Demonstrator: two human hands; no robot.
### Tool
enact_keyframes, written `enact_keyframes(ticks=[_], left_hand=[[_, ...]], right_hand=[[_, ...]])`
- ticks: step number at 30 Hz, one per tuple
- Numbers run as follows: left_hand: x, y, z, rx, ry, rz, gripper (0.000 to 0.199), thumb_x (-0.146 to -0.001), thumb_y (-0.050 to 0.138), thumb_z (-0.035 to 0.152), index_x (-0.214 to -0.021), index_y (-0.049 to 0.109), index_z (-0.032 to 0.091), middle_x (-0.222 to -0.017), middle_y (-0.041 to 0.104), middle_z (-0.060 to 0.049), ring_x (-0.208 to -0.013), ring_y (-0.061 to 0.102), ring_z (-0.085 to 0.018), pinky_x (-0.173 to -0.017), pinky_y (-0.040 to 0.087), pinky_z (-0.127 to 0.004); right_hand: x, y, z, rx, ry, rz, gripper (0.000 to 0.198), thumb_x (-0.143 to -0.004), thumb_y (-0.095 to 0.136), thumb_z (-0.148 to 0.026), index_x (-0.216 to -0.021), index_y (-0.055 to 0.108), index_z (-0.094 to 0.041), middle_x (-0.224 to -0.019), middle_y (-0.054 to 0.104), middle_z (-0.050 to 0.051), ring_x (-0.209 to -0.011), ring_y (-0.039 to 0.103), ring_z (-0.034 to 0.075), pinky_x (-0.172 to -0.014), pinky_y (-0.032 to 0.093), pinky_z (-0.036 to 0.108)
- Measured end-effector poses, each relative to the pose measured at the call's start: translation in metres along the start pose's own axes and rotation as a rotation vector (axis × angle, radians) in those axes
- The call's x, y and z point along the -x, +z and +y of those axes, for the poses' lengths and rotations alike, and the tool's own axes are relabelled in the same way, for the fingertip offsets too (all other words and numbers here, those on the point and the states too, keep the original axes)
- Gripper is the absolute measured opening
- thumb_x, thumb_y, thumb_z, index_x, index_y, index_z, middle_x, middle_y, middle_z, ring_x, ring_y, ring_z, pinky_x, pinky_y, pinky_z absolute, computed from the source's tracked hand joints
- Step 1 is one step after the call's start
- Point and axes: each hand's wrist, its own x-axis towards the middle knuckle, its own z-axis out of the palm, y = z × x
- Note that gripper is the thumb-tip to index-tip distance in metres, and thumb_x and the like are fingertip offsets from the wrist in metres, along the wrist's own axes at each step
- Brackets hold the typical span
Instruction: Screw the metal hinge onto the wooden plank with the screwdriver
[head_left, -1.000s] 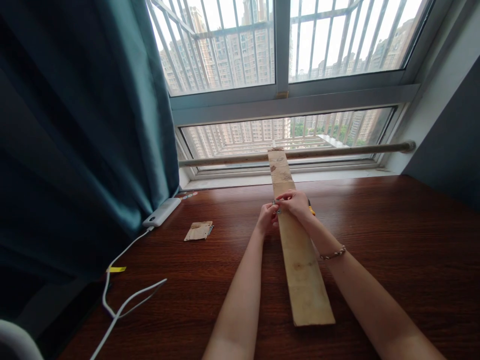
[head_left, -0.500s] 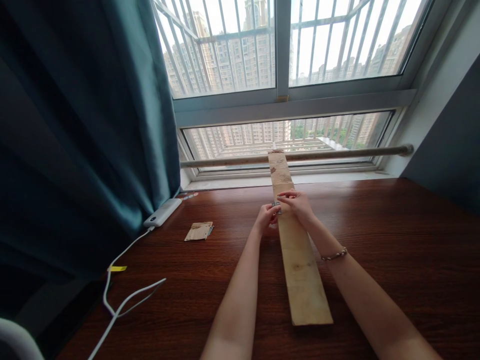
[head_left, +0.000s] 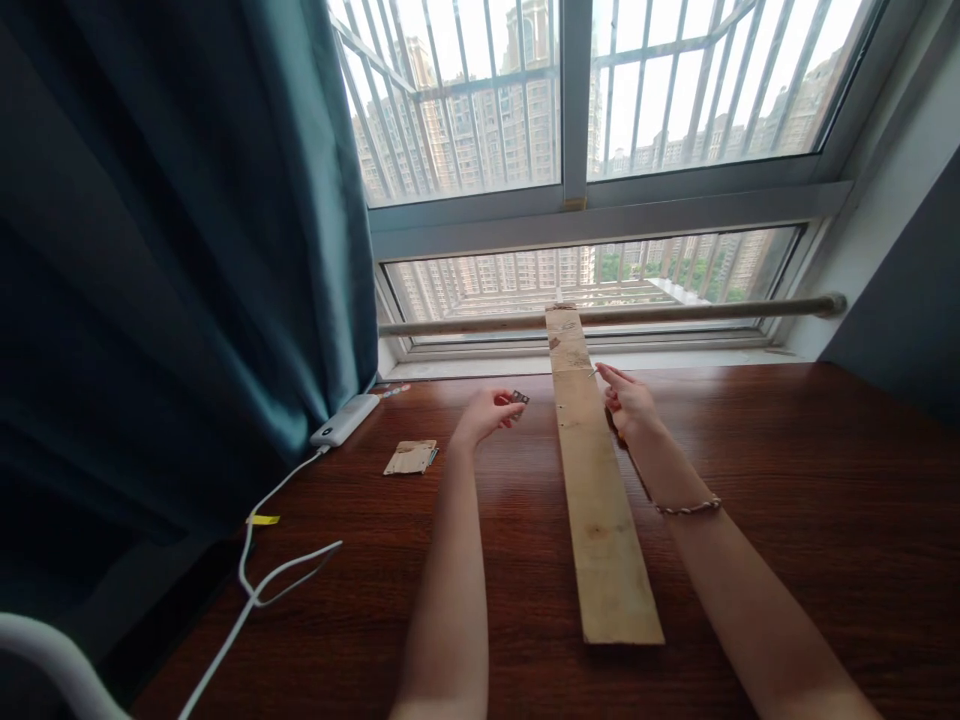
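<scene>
In the head view, my left hand (head_left: 486,417) is closed in a pinch on a small metal hinge (head_left: 520,401) with holes in it, held above the table left of the board. My right hand (head_left: 630,405) is closed at the board's right edge. Between its fingertips shows the end of a small, thin silver piece, seemingly a screw (head_left: 593,373). The long, narrow wooden board (head_left: 604,530) runs away from me, its far end up at the pipe before the window. A small dark hole shows near its left edge, between my hands.
On the reddish-brown table (head_left: 787,520) to the left lies a small cardboard piece (head_left: 410,457) with something bluish at its edge. Beyond it are a white power bank (head_left: 345,420) and its white cable (head_left: 247,560). A blue curtain (head_left: 300,250) hangs left; a pipe (head_left: 697,313) crosses the window.
My left hand has drawn off the board to the left, carrying the hinge. My right hand has shifted right to the board's other edge. The view has moved slightly.
</scene>
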Motion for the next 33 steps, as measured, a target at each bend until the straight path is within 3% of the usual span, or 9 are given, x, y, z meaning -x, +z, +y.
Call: enact_keyframes(ticks=[4,8,12,16,21,25,28,30,33], left_hand=[[0.017,-0.055,-0.019,-0.074,0.066,0.254,0.022,-0.056,0.076,0.031,-0.066,0.066,0.014,-0.056,0.062,-0.002,-0.046,0.052,-0.011,-0.045,0.037,-0.021],[0.039,-0.109,-0.072,-0.168,-0.107,0.54,0.027,-0.05,0.078,0.032,-0.053,0.057,0.015,-0.049,0.056,0.0,-0.041,0.047,-0.011,-0.042,0.032,-0.023],[0.056,-0.134,-0.122,-0.146,-0.24,0.643,0.025,-0.048,0.078,0.03,-0.054,0.058,0.016,-0.045,0.052,0.002,-0.041,0.045,-0.011,-0.044,0.033,-0.023],[0.058,-0.131,-0.145,-0.205,-0.279,0.713,0.023,-0.048,0.077,0.025,-0.049,0.056,0.016,-0.048,0.056,-0.001,-0.051,0.053,-0.016,-0.05,0.038,-0.026],[0.06,-0.125,-0.148,-0.436,-0.364,0.737,0.021,-0.054,0.076,0.028,-0.054,0.059,0.018,-0.06,0.063,-0.005,-0.063,0.059,-0.024,-0.058,0.04,-0.031],[0.066,-0.117,-0.136,-0.678,-0.357,0.825,0.027,-0.057,0.076,0.034,-0.076,0.066,0.018,-0.088,0.065,-0.011,-0.08,0.061,-0.029,-0.067,0.043,-0.036],[0.064,-0.098,-0.111,-0.682,-0.186,0.902,0.032,-0.063,0.072,0.032,-0.091,0.067,0.019,-0.103,0.061,-0.012,-0.09,0.06,-0.027,-0.072,0.044,-0.034],[0.06,-0.078,-0.088,-0.482,-0.026,0.741,0.023,-0.069,0.066,0.034,-0.085,0.068,0.017,-0.092,0.064,-0.01,-0.085,0.061,-0.023,-0.069,0.046,-0.031],[0.058,-0.041,-0.053,-0.054,0.069,0.34,0.032,-0.076,0.059,0.043,-0.086,0.07,0.015,-0.085,0.069,-0.009,-0.072,0.062,-0.019,-0.064,0.046,-0.029]], right_hand=[[0.011,0.011,-0.011,-0.029,0.049,-0.061,0.04,-0.042,0.084,-0.037,-0.072,0.068,-0.017,-0.064,0.058,-0.002,-0.041,0.023,0.002,-0.038,0.01,0.023],[0.032,0.031,-0.011,-0.012,0.114,-0.176,0.038,-0.043,0.084,-0.036,-0.072,0.07,-0.016,-0.064,0.059,-0.002,-0.041,0.025,0.002,-0.039,0.012,0.022],[0.06,0.053,-0.001,0.036,0.177,-0.281,0.035,-0.046,0.084,-0.035,-0.071,0.072,-0.013,-0.06,0.059,-0.001,-0.043,0.028,0.002,-0.04,0.015,0.022],[0.085,0.065,0.008,0.118,0.234,-0.381,0.035,-0.048,0.083,-0.036,-0.071,0.074,-0.012,-0.055,0.056,-0.001,-0.044,0.029,0.004,-0.041,0.017,0.022],[0.1,0.069,0.019,0.227,0.281,-0.418,0.032,-0.051,0.081,-0.036,-0.07,0.074,-0.012,-0.049,0.051,-0.003,-0.044,0.033,0.004,-0.042,0.021,0.021],[0.102,0.07,0.031,0.253,0.292,-0.437,0.029,-0.051,0.081,-0.034,-0.068,0.073,-0.012,-0.052,0.057,-0.001,-0.047,0.044,0.006,-0.044,0.03,0.021],[0.1,0.07,0.039,0.253,0.285,-0.445,0.028,-0.053,0.08,-0.034,-0.067,0.073,-0.012,-0.053,0.061,0.001,-0.049,0.051,0.008,-0.046,0.037,0.021],[0.098,0.069,0.045,0.26,0.269,-0.447,0.027,-0.054,0.08,-0.034,-0.067,0.072,-0.011,-0.052,0.062,0.002,-0.05,0.055,0.01,-0.047,0.04,0.021],[0.093,0.068,0.052,0.292,0.238,-0.433,0.025,-0.056,0.08,-0.032,-0.065,0.069,-0.011,-0.053,0.064,0.003,-0.052,0.06,0.012,-0.048,0.045,0.021]])
